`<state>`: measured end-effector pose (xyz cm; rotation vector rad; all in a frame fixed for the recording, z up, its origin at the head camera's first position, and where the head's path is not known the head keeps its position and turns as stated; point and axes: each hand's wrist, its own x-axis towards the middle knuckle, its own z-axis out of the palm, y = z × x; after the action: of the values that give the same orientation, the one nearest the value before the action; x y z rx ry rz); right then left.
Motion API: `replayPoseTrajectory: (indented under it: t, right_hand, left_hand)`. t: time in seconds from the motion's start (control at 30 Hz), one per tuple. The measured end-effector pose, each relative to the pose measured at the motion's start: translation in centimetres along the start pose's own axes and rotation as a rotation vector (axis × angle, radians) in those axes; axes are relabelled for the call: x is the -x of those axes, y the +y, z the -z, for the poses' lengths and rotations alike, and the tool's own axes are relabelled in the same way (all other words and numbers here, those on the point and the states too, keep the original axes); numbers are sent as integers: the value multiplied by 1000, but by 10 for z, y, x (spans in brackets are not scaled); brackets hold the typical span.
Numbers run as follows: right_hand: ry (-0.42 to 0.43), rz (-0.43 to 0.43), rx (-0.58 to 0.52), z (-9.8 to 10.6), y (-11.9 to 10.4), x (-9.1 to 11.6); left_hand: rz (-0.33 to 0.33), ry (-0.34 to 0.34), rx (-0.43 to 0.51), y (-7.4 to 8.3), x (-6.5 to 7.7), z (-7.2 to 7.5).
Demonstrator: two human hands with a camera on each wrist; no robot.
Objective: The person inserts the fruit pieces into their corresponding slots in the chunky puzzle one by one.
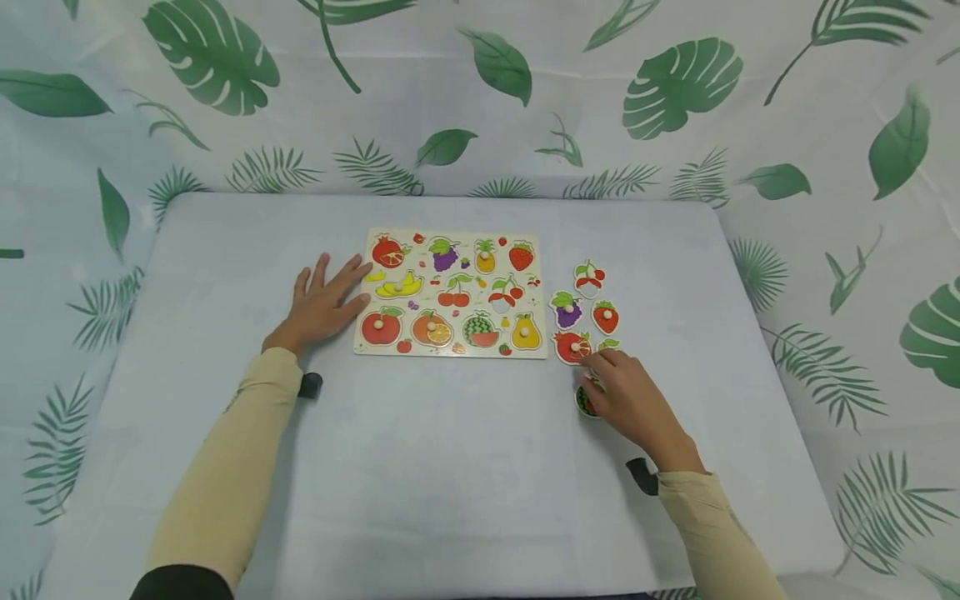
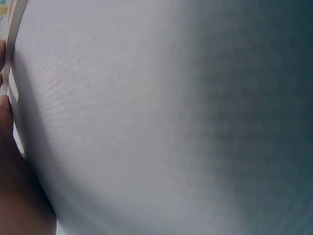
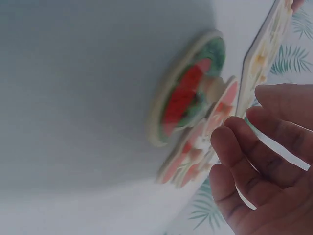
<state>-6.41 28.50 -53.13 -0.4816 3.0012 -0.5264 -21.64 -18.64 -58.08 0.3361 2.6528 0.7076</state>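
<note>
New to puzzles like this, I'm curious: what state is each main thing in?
Board: flat on the table
Left hand: fingers spread, touching board's left edge
Right hand: fingers bent, nothing visibly held
Watermelon piece: loose, knob up
Pomegranate piece: loose
Grape piece: loose
Strawberry piece: loose
Pineapple piece: in board
Banana piece: in board
Apple piece: in board
Orange piece: in board
Pear piece: in board

The head view looks forward and down from above, well back, framing most of the table (image 1: 450,475). The left wrist view sits close to the table, with the left hand (image 2: 19,188) at 8 o'clock; the right wrist view looks from close by past the watermelon piece (image 3: 188,93) toward the puzzle board (image 3: 264,56) at 2 o'clock, both shared with the head view.
</note>
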Motion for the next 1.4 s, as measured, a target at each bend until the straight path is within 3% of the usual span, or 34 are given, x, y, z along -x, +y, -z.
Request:
replayPoseTrajectory:
  t: [0.4,0.63,1.07,1.4]
  right_hand:
    - [47,-45,-6,-16,7,34]
    - [93,1,10,-27,4,42]
    - [64,-64,22,-23,3,40]
    - [70,-53,31,-22,-1,38]
  left_hand:
    - [-17,15,8,-2,1,-4]
    - [-31,29,-9,-5,7,-10]
    - [-45,76,1,-6,6,-18]
    - [-60,89,8,-6,5,-15]
